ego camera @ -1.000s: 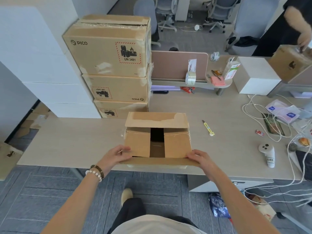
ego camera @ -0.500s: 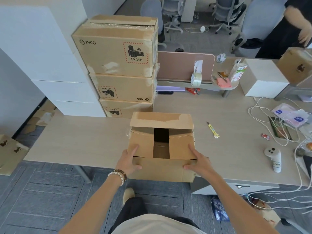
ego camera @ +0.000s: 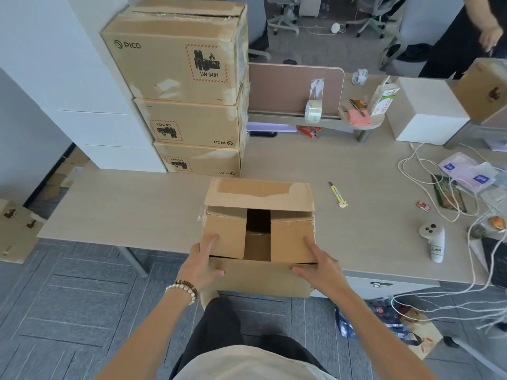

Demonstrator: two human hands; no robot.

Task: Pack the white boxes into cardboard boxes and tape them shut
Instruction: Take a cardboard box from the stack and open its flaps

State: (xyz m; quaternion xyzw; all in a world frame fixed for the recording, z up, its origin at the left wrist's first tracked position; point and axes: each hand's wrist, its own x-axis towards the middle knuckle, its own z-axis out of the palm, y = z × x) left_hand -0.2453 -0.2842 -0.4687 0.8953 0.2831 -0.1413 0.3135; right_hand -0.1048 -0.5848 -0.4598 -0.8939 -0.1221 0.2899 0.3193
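A small cardboard box (ego camera: 258,278) sits at the desk's front edge, its near flap hanging down and its far flap standing up. The two side flaps are folded in, leaving a dark gap between them. My left hand (ego camera: 204,263) presses on the left side flap and front corner. My right hand (ego camera: 319,266) presses on the right side flap and grips the front corner. A white box (ego camera: 428,116) stands at the back right of the desk. A roll of clear tape (ego camera: 312,111) rests on the low shelf by the pink divider. A yellow box cutter (ego camera: 337,194) lies right of the cardboard box.
Three stacked PICO cartons (ego camera: 186,89) stand at the back left, white boxes (ego camera: 82,111) behind them. White cables (ego camera: 444,165), a white controller (ego camera: 433,239) and pouches clutter the right side. Another person (ego camera: 477,34) stands far right by a cardboard box (ego camera: 482,89).
Both hands moved from the near flap's edge onto the side flaps. The near flap dropped from level to hanging down. The person at the far right let go of their box.
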